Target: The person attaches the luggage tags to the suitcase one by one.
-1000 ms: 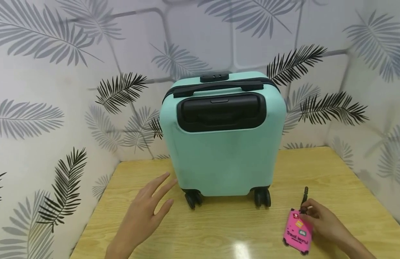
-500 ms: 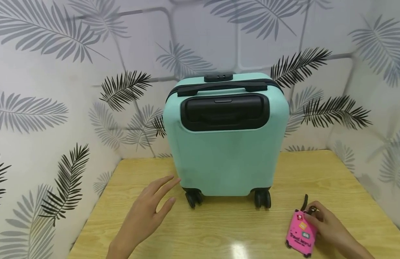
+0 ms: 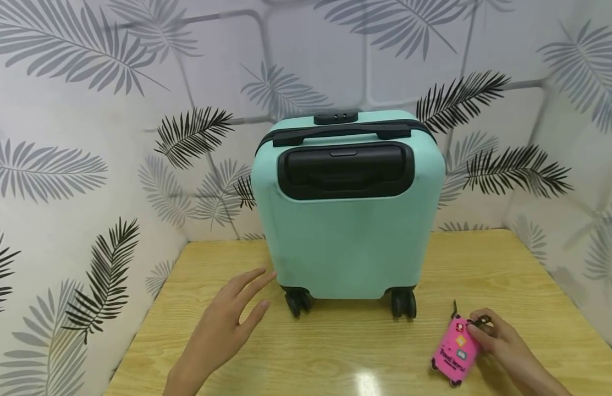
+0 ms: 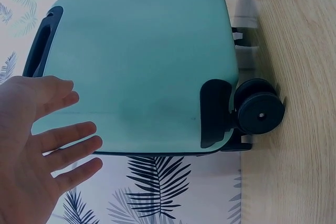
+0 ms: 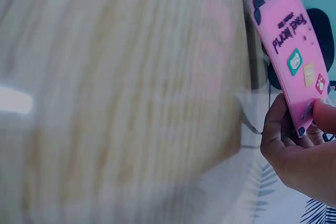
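A mint-green suitcase with a black telescopic handle and black wheels stands upright at the middle back of the table. My right hand pinches a pink luggage tag, shaped like a small suitcase, by its top end at the front right. A thin black strap sticks up from the tag. In the right wrist view, the tag tilts with its printed face showing and the thumb pressed on it. My left hand holds nothing, its fingers spread, fingertips close to the suitcase's lower left corner.
The wood-grain table runs back to a leaf-patterned wall, with more such wall at left and right. A combination lock sits on top of the suitcase, by its black carry handle.
My right hand has turned the luggage tag, so its lower end swings left and its strap now points up left. The left hand stays almost still; the head view has shifted slightly.
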A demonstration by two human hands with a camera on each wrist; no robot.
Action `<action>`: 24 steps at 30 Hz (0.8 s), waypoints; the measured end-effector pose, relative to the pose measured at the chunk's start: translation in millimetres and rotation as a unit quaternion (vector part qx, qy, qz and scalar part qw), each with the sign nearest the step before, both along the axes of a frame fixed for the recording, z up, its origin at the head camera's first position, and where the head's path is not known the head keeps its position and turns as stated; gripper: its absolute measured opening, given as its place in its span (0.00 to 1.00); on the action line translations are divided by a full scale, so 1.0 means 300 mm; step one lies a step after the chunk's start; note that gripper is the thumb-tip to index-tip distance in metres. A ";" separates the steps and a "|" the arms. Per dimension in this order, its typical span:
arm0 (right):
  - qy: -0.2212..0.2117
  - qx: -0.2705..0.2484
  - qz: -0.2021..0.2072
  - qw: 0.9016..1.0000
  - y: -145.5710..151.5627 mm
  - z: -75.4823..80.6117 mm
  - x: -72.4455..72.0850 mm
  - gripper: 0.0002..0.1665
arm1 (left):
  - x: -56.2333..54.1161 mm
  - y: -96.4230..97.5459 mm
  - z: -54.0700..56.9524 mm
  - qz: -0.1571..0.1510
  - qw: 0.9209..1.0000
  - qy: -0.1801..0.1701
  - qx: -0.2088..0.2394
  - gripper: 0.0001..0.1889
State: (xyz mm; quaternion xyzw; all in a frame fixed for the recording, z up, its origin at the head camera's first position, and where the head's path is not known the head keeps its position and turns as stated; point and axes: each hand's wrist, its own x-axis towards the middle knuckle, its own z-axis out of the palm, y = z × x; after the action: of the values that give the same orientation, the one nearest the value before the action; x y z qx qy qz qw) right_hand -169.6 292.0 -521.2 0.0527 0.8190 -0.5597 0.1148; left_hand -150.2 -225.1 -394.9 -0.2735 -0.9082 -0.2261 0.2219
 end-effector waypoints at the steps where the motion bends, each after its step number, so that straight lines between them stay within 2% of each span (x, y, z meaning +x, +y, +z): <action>1: 0.002 -0.008 0.001 1.000 -0.002 0.001 0.003 0.13 | 0.000 0.001 0.000 0.001 1.000 -0.002 0.000 0.29; 10: 0.028 -0.095 -0.001 0.995 -0.023 0.020 0.015 0.16 | -0.008 0.020 -0.006 -0.013 1.000 -0.009 0.004 0.28; 20: 0.036 -0.095 -0.009 0.995 -0.050 0.059 0.022 0.26 | -0.016 0.053 -0.014 -0.027 0.999 -0.009 0.017 0.27; 24: 0.041 -0.114 -0.019 0.992 -0.060 0.076 0.023 0.23 | -0.023 0.076 -0.011 -0.035 0.999 -0.012 0.024 0.26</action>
State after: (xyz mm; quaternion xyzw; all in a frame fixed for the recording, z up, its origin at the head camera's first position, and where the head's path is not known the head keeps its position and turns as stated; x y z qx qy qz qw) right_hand -162.6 274.1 -498.5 0.0318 0.7527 -0.6533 0.0752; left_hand -157.1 -202.4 -398.3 -0.2973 -0.8948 -0.2591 0.2095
